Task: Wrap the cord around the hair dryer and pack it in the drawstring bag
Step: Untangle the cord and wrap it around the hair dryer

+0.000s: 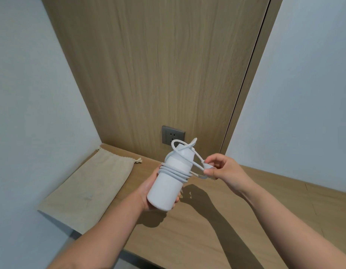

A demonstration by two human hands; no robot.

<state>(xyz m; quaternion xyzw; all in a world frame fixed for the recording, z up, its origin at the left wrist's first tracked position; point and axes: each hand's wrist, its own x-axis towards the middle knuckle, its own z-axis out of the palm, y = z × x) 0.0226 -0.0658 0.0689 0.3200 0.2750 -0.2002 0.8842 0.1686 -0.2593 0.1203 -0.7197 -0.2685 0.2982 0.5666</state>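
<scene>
Table (255,220): carries the drawstring bag (94,187), lying flat at 9 o'clock, mouth toward the wall, apparently staged for packing; hair dryer (166,187) held above the table at centre, long axis running 7 to 1 o'clock, far end toward the wall socket (173,135); left hand (148,192) grips the lower body, fingers curled round it, steadying it for winding; right hand (226,171) at 3 o'clock, fingers (211,172) pinching the loose end of the cord (173,170); several turns already circle the middle.

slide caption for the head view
Left hand holds the hair dryer, right hand pinches its cord, drawstring bag lies nearby.
</scene>
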